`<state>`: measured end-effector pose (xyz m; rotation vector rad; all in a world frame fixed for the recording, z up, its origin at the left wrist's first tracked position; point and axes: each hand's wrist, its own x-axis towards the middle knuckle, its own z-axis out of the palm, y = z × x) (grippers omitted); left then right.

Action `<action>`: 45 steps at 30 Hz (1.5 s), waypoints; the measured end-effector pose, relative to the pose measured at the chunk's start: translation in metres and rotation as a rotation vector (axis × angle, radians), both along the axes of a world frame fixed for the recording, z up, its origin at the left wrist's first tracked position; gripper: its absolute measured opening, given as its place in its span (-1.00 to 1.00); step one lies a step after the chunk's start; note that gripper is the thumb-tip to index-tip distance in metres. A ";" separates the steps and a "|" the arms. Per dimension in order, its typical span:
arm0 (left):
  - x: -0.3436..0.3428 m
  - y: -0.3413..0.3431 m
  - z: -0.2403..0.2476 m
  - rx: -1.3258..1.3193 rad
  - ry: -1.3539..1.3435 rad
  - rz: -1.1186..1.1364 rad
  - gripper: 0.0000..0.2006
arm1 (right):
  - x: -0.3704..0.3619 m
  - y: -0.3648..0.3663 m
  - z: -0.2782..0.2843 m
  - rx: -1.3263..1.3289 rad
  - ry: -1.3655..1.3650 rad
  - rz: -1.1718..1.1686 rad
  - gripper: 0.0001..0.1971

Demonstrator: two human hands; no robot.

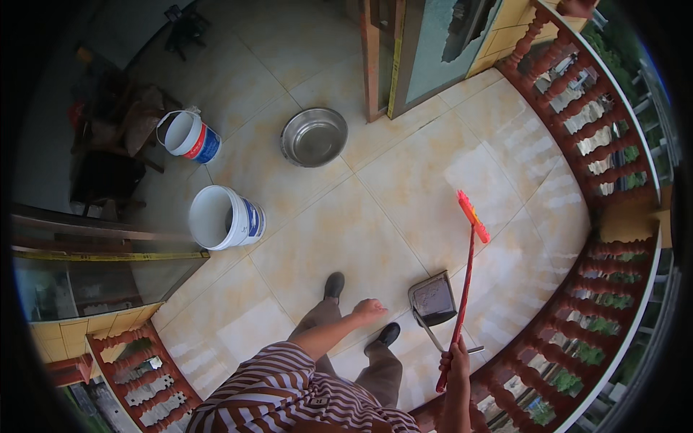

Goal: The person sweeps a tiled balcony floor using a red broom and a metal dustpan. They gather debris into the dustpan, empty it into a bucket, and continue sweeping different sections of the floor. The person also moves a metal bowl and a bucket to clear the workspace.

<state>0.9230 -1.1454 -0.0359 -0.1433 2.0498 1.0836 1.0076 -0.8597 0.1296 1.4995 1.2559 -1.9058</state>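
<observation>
My right hand (456,359) is closed around the red handle of a broom (468,281). The broom's red and yellow head (473,216) is at the far end of the handle, over the tiled floor to the right. Beside the handle lies a dark dustpan (434,299) with specks of debris in it. Its thin metal handle runs back toward my right hand, and whether my fingers touch it I cannot tell. My left hand (370,310) is curled into a fist in front of my body, above the floor between my feet, with nothing visible in it.
A metal basin (315,137) sits ahead. Two white buckets, one nearer (225,218) and one farther (189,137), stand to the left. A balustrade (603,278) curves along the right. Chairs (108,177) stand inside at left, and a door frame (393,65) rises ahead.
</observation>
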 end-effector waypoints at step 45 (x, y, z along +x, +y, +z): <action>-0.533 -0.451 -0.481 0.625 -0.310 1.674 -0.64 | -0.281 -0.266 -0.171 0.598 -0.483 0.262 -0.77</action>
